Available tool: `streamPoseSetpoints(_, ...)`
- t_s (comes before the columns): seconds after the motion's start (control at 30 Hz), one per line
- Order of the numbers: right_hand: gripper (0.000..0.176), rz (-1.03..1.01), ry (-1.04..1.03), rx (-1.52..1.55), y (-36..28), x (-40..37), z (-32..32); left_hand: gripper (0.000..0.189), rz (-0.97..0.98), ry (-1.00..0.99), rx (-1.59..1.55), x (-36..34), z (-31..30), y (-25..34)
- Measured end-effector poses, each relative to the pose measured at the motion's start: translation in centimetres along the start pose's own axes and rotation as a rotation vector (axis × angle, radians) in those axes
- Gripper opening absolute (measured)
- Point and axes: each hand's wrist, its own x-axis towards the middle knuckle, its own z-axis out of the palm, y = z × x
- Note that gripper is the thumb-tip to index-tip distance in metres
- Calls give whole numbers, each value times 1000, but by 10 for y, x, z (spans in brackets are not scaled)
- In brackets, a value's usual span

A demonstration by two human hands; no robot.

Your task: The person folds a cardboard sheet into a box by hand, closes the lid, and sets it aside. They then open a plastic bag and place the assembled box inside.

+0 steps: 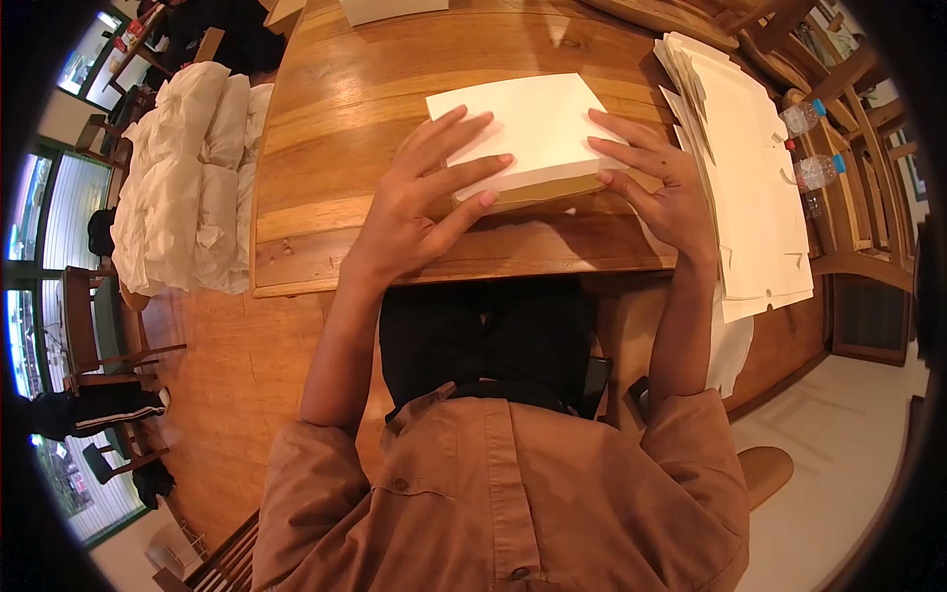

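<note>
The folded white card (538, 123) lies flat on the counter (335, 118), directly under both sets of fingertips and reaching away from them toward the far side. The left hand (419, 212) is spread wide, its fingers lying across the near left corner and its thumb along the near edge. The right hand (661, 187) is just as open, fingers fanned over the right edge and thumb tucked against the near edge. Neither hand closes around anything; both press down with flat fingers.

The work looks like flattening or creasing the card along its near edge, where a brown underside shows between the two thumbs. To do it well, I judge the pressure should stay even on both sides so the piece does not swivel on the smooth wood. The thumbs should keep the near edge square while the fingers hold the top layer down. Pressing harder on one corner would likely skew the fold.

Just beyond the right hand's outer side sits a stack of flat white sheets (750, 178), partly overhanging the counter. Well off past the left hand lies a pile of white bundles (192, 178).
</note>
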Motion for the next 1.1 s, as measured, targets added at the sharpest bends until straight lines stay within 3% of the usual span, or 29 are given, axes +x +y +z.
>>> streamPoseSetpoints(0.43,34,23,-62,59,12,-8,3,27,17,-84,38,-5,1,-6)
streamPoseSetpoints(0.63,35,-24,9,61,17,-18,12,29,37,-98,52,-8,2,-9)
streamPoseSetpoints(0.9,33,-224,274,-246,22,-27,37,34,99,-53,117,-12,8,-9)
streamPoseSetpoints(1.1,37,-227,331,-301,20,-24,42,33,46,-23,57,-9,15,-17)
